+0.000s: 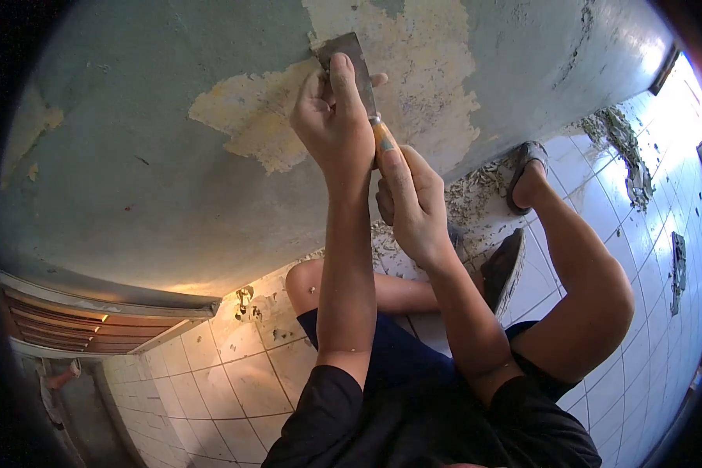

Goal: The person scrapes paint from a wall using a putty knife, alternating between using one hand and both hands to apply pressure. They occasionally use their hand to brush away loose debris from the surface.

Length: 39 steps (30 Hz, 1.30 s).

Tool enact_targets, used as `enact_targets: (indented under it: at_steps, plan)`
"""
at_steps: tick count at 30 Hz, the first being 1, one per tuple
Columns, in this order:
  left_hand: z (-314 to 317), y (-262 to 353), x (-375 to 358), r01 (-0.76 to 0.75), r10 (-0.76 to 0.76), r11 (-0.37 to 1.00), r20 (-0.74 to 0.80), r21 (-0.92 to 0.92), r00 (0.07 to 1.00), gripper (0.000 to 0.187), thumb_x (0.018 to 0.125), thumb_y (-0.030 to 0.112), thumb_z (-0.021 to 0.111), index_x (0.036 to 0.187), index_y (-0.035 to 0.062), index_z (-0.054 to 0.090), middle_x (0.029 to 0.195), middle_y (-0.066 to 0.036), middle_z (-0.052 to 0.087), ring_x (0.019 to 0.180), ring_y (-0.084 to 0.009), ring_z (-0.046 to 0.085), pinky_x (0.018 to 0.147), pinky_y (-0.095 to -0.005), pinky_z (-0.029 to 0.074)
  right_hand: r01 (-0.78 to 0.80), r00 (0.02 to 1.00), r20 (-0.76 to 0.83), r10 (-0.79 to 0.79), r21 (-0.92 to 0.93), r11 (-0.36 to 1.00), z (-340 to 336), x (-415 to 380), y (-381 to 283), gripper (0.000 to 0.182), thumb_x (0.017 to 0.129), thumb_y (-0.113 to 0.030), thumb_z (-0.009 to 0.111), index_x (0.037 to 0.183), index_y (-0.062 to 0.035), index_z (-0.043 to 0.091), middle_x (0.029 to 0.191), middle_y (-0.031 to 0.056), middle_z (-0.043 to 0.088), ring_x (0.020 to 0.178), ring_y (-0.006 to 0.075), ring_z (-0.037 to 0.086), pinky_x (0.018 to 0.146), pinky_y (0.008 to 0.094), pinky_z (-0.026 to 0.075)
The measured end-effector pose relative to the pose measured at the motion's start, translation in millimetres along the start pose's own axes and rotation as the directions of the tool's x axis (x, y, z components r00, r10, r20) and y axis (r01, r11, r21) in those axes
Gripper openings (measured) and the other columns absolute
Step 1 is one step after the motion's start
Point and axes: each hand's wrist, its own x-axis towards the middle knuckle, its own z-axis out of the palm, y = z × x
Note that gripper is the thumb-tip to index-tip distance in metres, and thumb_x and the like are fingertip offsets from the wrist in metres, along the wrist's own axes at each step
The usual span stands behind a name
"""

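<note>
A scraper with a flat grey metal blade (349,51) and a worn yellowish wooden handle (384,139) is held against the wall. My right hand (415,199) is closed around the handle, its thumb lying along it. Higher up, my left hand (334,117) grips the blade, with the thumb pressed on its face and the fingers partly hidden behind it. The blade's end meets the edge of the grey-green paint (242,35), beside a bare, yellowish patch (429,78) where paint is off.
Paint flakes (480,191) lie along the foot of the wall, and a larger heap of peelings (628,148) is on the white tiled floor (246,398). My sandalled feet (530,179) rest on the tiles. A louvred wooden panel (62,320) stands at lower left.
</note>
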Motion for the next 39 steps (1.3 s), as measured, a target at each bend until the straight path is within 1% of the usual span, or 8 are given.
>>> enact_targets:
  at_steps: [13,15,18,22,25,27,37,39]
  plan:
    - [-2.9,-0.5,-3.2,0.002,-0.002,1.0,-0.007,-0.012,1.0,0.025,0.104,0.023,0.06,0.099,0.0008,0.07,0.084,-0.01,0.075,0.066,-0.0108,0.071,0.047,-0.0199,0.044,0.126,0.992,0.001,-0.128,-0.161,0.979,-0.6,-1.3,7.8,0.03,0.112,-0.026,0.046,0.102,-0.0005,0.058,0.065,-0.0085,0.042,0.053,0.0002,0.034,0.047,0.0211,0.029]
    - [-5.0,1.6,-10.6,0.079,-0.079,0.997,-0.023,-0.014,0.997,0.026,0.103,0.026,0.06,0.095,0.0031,0.07,0.082,-0.011,0.075,0.063,-0.0077,0.068,0.045,-0.0191,0.04,0.088,0.996,-0.017,-0.091,-0.142,0.986,1.4,-8.4,9.4,0.03,0.112,-0.026,0.046,0.101,-0.0009,0.058,0.065,-0.0087,0.042,0.053,0.0003,0.035,0.047,0.0211,0.029]
    - [-9.2,-3.6,-5.0,-0.03,0.03,0.997,0.006,0.067,1.0,0.026,0.103,0.026,0.06,0.095,0.0031,0.07,0.082,-0.01,0.075,0.063,-0.0077,0.068,0.046,-0.0192,0.04,0.06,0.998,-0.017,-0.062,-0.081,0.995,5.1,-5.2,14.2,0.03,0.112,-0.026,0.046,0.1,-0.0011,0.057,0.064,-0.0088,0.041,0.052,0.0003,0.035,0.047,0.0207,0.029]
    - [-9.0,15.7,4.5,0.075,-0.078,0.996,0.064,0.046,0.995,0.025,0.104,0.024,0.06,0.096,0.0023,0.07,0.082,-0.009,0.075,0.066,-0.0094,0.071,0.046,-0.0198,0.043,0.058,0.998,0.006,-0.058,-0.106,0.993,6.8,1.1,7.0,0.029,0.112,-0.025,0.046,0.099,-0.0016,0.057,0.064,-0.0087,0.041,0.052,0.0,0.034,0.046,0.0206,0.028]
    - [-2.5,-0.4,0.9,0.02,-0.021,0.999,0.005,0.05,1.0,0.026,0.104,0.023,0.059,0.095,0.002,0.07,0.082,-0.009,0.075,0.065,-0.009,0.07,0.046,-0.0202,0.042,0.085,0.996,0.012,-0.085,-0.097,0.992,0.0,2.2,8.8,0.03,0.112,-0.027,0.045,0.099,-0.0021,0.056,0.064,-0.0084,0.041,0.051,-0.0001,0.033,0.046,0.0203,0.027]
    - [1.8,-9.8,-4.2,-0.074,0.074,0.997,-0.004,0.039,0.997,0.027,0.104,0.024,0.059,0.093,0.0019,0.07,0.08,-0.01,0.075,0.065,-0.0087,0.069,0.048,-0.0204,0.042,-0.041,0.999,-0.002,0.041,0.058,0.997,-4.2,-3.7,7.4,0.032,0.113,-0.029,0.044,0.099,-0.0026,0.056,0.064,-0.0086,0.04,0.051,-0.0002,0.033,0.046,0.0204,0.027]
    - [9.2,-2.4,-7.0,-0.007,0.006,0.999,0.029,0.043,1.0,0.026,0.103,0.023,0.06,0.092,0.0018,0.071,0.079,-0.007,0.074,0.062,-0.005,0.063,0.05,-0.0201,0.04,0.054,0.998,-0.04,-0.054,-0.004,0.999,-7.3,-1.4,3.2,0.032,0.113,-0.03,0.044,0.099,-0.0028,0.056,0.064,-0.0094,0.038,0.049,0.0001,0.031,0.044,0.021,0.026]
    - [5.9,-2.0,-6.9,-0.005,0.002,0.998,0.051,0.061,0.999,0.025,0.103,0.024,0.06,0.09,0.0046,0.07,0.078,-0.007,0.074,0.059,-0.0035,0.057,0.049,-0.0204,0.039,-0.081,0.996,-0.047,0.081,-0.007,0.997,-8.5,-5.3,2.0,0.035,0.111,-0.029,0.047,0.094,0.0007,0.057,0.069,-0.0034,0.048,0.064,0.0041,0.042,0.056,0.0251,0.038]
